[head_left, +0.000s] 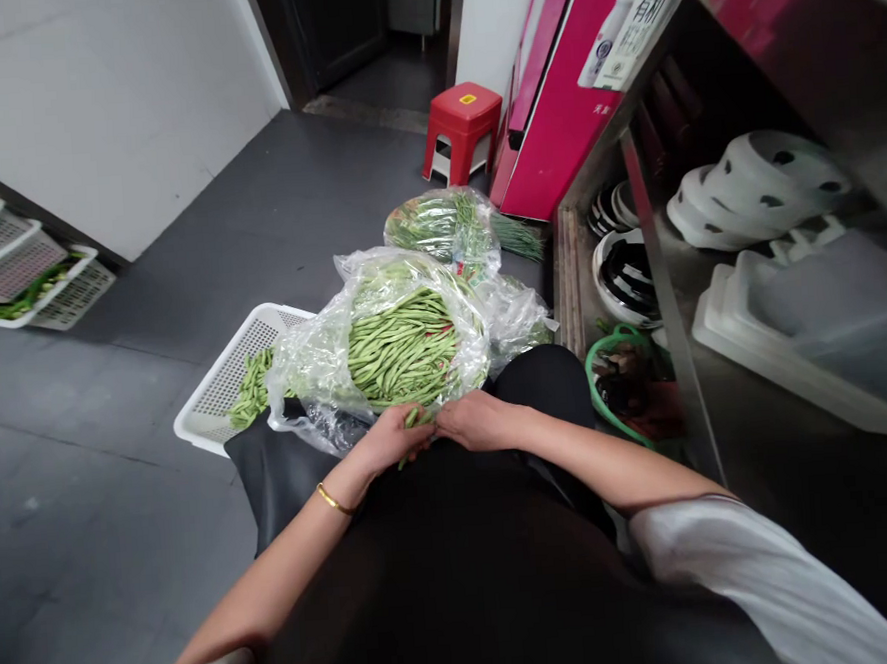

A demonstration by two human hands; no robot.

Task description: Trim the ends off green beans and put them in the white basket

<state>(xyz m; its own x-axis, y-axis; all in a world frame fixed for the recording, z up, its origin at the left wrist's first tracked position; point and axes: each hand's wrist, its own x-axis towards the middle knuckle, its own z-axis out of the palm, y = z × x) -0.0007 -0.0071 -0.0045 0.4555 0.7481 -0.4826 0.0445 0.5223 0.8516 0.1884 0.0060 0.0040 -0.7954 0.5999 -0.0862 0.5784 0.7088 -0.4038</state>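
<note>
My left hand point(397, 437), with a gold bracelet on the wrist, is closed around a few green beans point(413, 417). Beside it my right hand point(471, 420) has its fingers pinched together close to the left fingertips; whatever lies between them is too small to make out. Just beyond both hands, a clear plastic bag point(314, 355) lies open, full of long green beans point(403, 344). To the left of the bag stands a white perforated basket point(227, 370) with a small heap of beans point(253, 389) in it.
Behind the open bag are another bag of greens point(437, 227) and a red stool point(465, 120). Shelving on the right holds white plastic containers point(765, 187) and a green basket point(599, 348). Stacked white baskets point(26, 262) stand at the far left on the grey floor point(82, 444).
</note>
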